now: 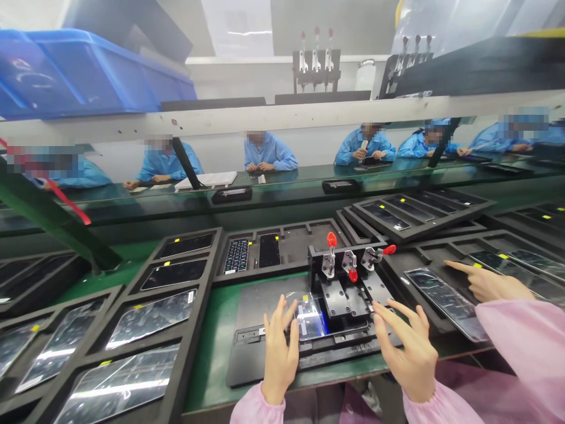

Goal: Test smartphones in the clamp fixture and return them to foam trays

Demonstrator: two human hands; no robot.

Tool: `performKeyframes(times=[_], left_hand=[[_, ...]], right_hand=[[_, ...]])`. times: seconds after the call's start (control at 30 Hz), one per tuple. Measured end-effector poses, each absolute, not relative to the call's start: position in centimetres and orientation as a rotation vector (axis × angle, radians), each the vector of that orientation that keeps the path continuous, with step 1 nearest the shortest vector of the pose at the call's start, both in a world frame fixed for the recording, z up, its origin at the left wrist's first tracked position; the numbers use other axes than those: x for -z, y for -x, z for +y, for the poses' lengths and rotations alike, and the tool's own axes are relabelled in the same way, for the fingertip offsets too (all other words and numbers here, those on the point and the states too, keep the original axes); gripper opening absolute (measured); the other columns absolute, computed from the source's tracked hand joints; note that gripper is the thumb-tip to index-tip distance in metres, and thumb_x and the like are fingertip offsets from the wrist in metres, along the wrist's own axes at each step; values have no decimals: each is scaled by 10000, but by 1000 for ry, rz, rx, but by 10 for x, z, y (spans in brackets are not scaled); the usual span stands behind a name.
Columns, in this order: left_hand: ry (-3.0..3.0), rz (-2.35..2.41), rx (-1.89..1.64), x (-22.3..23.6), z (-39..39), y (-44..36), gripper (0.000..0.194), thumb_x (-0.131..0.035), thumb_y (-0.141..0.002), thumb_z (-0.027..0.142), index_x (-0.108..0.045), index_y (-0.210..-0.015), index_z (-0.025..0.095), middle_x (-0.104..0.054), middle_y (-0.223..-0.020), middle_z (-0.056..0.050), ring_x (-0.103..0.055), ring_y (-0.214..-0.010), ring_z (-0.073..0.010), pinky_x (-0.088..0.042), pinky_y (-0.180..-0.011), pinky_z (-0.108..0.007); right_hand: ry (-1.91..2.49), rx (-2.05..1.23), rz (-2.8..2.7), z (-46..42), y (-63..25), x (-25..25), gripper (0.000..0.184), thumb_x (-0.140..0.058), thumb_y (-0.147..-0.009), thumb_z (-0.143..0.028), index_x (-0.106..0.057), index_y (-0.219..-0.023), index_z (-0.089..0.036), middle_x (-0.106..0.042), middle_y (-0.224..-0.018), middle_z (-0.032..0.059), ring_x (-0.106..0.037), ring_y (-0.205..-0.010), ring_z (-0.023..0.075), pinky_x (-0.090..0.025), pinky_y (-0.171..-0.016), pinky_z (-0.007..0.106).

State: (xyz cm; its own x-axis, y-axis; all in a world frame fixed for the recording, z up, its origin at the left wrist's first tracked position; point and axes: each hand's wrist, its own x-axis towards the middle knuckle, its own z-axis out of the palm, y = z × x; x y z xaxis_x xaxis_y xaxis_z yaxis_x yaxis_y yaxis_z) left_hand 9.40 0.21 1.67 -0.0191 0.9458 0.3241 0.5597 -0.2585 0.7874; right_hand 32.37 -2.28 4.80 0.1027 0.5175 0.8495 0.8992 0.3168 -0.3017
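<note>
At the jig point(346, 301) on the counter point(210, 347)
Spread wide, with left hand point(280, 353) beside screen point(311, 321), right hand point(408, 350) by jig

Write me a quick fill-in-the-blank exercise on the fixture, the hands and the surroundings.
The black fixture carries ____ toggle clamps.
The handle tips of those clamps are coloured ____.
Of the wearer's own two hands, the one nearer the screen at the fixture is the ____ one.
The plastic bin at the upper left is coloured ____.

Missing words: three; red; left; blue.
</note>
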Motion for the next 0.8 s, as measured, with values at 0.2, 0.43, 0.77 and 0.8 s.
performKeyframes(times=[0.2, 0.43, 0.77, 0.8], left_hand=[[-1811, 1551, -1204, -18, 1, -94, 485, -353, -924, 223, -208, -1383, 278, -551, -1289, -50, -353, -1306, -174, -104, -1107, -515], [-1687, 1495, -1210, -21, 1, -92, 503, -351, -923, 259, -173, -1393, 254, -582, -1252, -59, -382, -1288, -177, -264, -1064, -469], [-1662, 1481, -1199, -20, 0, -90, 500, -350, -925, 263, -170, -1391, 253, -571, -1264, -63, -365, -1297, -175, -241, -1073, -464], [-1660, 1480, -1201, -20, 0, -90, 500, -352, -925, 263, -171, -1391, 255, -567, -1269, -61, -366, -1297, -175, -242, -1073, -461]], right_hand=[[1328, 488, -1571, -14, -323, -55, 180, -609, -749, -178, -646, -916, -236, -687, -877, -20, -610, -905, 179, -288, -1029, 487], [1379, 540, -1538, -1, -320, -58, 178, -631, -739, -211, -662, -912, -237, -682, -776, -27, -564, -704, 125, -397, -764, 302], [1456, 607, -1609, 25, -313, -67, 128, -621, -762, -289, -671, -838, -198, -646, -662, -4, -492, -619, 111, -345, -666, 276], [1465, 596, -1630, 27, -313, -67, 131, -615, -767, -296, -669, -829, -193, -646, -665, -1, -489, -620, 113, -341, -665, 275]])
